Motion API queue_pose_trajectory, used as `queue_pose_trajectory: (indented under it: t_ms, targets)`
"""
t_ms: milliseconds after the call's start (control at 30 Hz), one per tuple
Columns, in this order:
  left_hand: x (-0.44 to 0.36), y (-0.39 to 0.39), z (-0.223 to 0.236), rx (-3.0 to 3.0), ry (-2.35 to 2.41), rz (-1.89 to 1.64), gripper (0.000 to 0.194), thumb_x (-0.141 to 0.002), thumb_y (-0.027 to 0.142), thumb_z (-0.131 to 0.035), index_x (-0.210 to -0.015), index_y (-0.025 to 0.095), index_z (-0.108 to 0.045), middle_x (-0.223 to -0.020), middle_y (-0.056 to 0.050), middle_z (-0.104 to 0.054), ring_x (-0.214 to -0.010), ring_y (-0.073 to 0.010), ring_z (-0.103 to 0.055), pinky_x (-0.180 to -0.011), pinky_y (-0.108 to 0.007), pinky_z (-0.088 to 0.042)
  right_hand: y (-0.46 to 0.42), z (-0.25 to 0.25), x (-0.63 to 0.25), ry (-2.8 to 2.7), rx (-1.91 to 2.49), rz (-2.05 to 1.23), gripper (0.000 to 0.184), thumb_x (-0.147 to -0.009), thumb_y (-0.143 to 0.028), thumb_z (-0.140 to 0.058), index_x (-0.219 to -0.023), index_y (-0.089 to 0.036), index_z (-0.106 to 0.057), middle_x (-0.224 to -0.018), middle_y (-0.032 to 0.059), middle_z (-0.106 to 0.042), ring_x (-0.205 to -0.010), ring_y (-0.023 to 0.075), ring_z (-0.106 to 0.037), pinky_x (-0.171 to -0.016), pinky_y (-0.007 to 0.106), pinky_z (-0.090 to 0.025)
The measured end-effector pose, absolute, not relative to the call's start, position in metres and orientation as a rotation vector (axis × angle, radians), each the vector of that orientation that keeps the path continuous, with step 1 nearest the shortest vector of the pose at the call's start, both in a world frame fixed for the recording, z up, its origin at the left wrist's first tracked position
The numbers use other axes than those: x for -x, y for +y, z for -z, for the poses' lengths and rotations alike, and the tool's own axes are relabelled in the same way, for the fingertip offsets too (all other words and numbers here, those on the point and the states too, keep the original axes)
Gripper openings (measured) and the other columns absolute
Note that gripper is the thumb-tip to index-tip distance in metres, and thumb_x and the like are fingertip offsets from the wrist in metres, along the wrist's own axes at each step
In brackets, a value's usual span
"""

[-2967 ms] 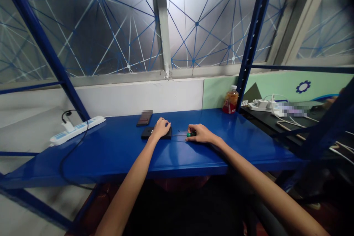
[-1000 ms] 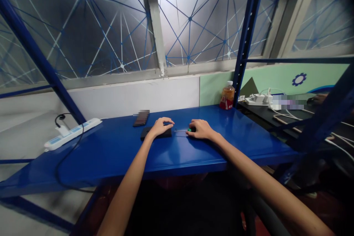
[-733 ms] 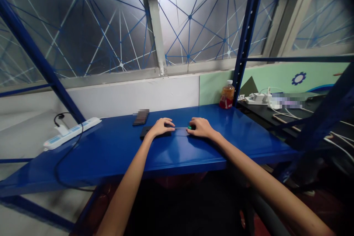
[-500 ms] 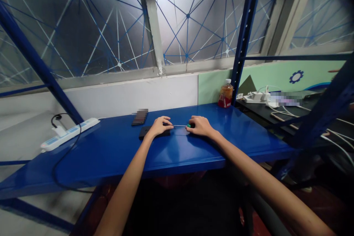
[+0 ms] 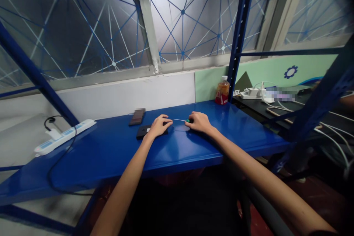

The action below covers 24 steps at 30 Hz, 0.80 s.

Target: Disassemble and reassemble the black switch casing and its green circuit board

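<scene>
My right hand (image 5: 199, 122) is wrapped round the green handle of a screwdriver (image 5: 180, 120). Its thin metal shaft points left, nearly level, just over the blue tabletop (image 5: 110, 151). My left hand (image 5: 160, 126) has thumb and forefinger pinched together close to the screwdriver's tip. Whatever sits between those fingertips is too small to make out. Under and beside the left hand lies a flat black box-like object (image 5: 142, 132), partly covered by the hand, with a small pale patch on top.
A dark phone-like slab (image 5: 137, 117) lies behind the black object. A bottle with a red label (image 5: 222, 92) stands at the back right. On the left is a white power strip (image 5: 66, 136) with a black cable. Blue posts (image 5: 240, 25) frame the table; cables cover the black table at right.
The screwdriver's tip has lifted slightly and now tilts up at its left end, just above the left fingertips. The view has shifted slightly; both hands stay near the same place.
</scene>
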<state>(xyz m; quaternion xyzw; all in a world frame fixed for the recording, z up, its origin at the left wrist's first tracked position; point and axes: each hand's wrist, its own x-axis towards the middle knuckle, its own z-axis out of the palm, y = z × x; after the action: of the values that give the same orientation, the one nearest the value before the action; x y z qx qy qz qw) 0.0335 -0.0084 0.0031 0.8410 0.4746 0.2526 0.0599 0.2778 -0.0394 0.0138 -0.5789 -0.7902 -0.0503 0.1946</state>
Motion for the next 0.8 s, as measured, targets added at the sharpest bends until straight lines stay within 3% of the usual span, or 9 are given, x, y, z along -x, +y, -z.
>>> queue_pose_trajectory:
  t_ms: [100, 300, 400, 467, 567, 700, 800]
  targets:
    - [-0.036, -0.009, -0.003, -2.59, 1.492, -0.717, 0.035, -0.092, 0.043, -0.049, -0.116, 0.027, -0.069, -0.128, -0.007, -0.057, -0.118, -0.0273, -0.054, -0.103, -0.04, -0.041, -0.039, -0.014, -0.279, -2.172, 1.684, 0.146, 0.038, -0.085, -0.05, -0.05, -0.082, -0.019, -0.072, -0.092, 0.008, -0.068, -0.081, 0.0207, -0.062, -0.058, 0.027, -0.033]
    - [-0.02, -0.009, -0.018, -2.503, 1.578, -0.79, 0.036, -0.087, 0.046, -0.054, -0.107, 0.021, -0.072, -0.121, -0.01, -0.061, -0.113, -0.027, -0.057, -0.103, -0.039, -0.04, -0.036, -0.012, -0.281, -2.145, 1.744, 0.137, 0.037, -0.084, -0.049, -0.051, -0.082, -0.019, -0.073, -0.092, 0.0084, -0.07, -0.083, 0.0216, -0.063, -0.061, 0.025, -0.036]
    - [0.0, -0.016, -0.033, -2.364, 1.544, -0.58, 0.052, -0.073, 0.059, -0.065, -0.111, 0.024, -0.071, -0.122, -0.01, -0.062, -0.111, -0.0309, -0.059, -0.095, -0.039, -0.046, -0.034, -0.011, -0.281, -2.146, 1.754, 0.126, 0.038, -0.084, -0.05, -0.051, -0.082, -0.019, -0.074, -0.092, 0.0091, -0.071, -0.083, 0.0221, -0.064, -0.061, 0.026, -0.037]
    - [0.013, -0.02, -0.04, -2.269, 1.493, -0.35, 0.067, -0.061, 0.058, -0.075, -0.121, 0.028, -0.066, -0.129, -0.009, -0.059, -0.116, -0.0342, -0.056, -0.092, -0.039, -0.048, -0.034, -0.01, -0.281, -2.147, 1.759, 0.119, 0.038, -0.083, -0.05, -0.051, -0.082, -0.019, -0.074, -0.092, 0.0096, -0.071, -0.083, 0.0224, -0.064, -0.061, 0.026, -0.037]
    - [0.024, -0.021, -0.042, -2.238, 1.506, -0.298, 0.079, -0.055, 0.055, -0.079, -0.128, 0.032, -0.059, -0.134, -0.009, -0.056, -0.121, -0.0358, -0.052, -0.094, -0.041, -0.046, -0.034, -0.011, -0.281, -2.149, 1.764, 0.109, 0.038, -0.083, -0.049, -0.052, -0.082, -0.019, -0.074, -0.092, 0.0099, -0.072, -0.082, 0.0223, -0.064, -0.061, 0.026, -0.038]
    - [0.021, -0.016, -0.036, -2.229, 1.56, -0.42, 0.075, -0.052, 0.054, -0.081, -0.121, 0.03, -0.065, -0.127, -0.01, -0.062, -0.115, -0.0359, -0.057, -0.092, -0.042, -0.046, -0.035, -0.012, -0.281, -2.148, 1.772, 0.105, 0.038, -0.083, -0.05, -0.052, -0.081, -0.019, -0.074, -0.09, 0.0102, -0.072, -0.081, 0.0223, -0.065, -0.059, 0.025, -0.037]
    - [0.017, -0.015, -0.034, -2.164, 1.584, -0.666, 0.057, -0.053, 0.052, -0.082, -0.103, 0.026, -0.074, -0.109, -0.01, -0.071, -0.104, -0.0342, -0.063, -0.089, -0.039, -0.047, -0.035, -0.012, -0.282, -2.145, 1.785, 0.105, 0.04, -0.083, -0.051, -0.051, -0.082, -0.019, -0.075, -0.089, 0.0107, -0.072, -0.081, 0.0225, -0.065, -0.059, 0.025, -0.037]
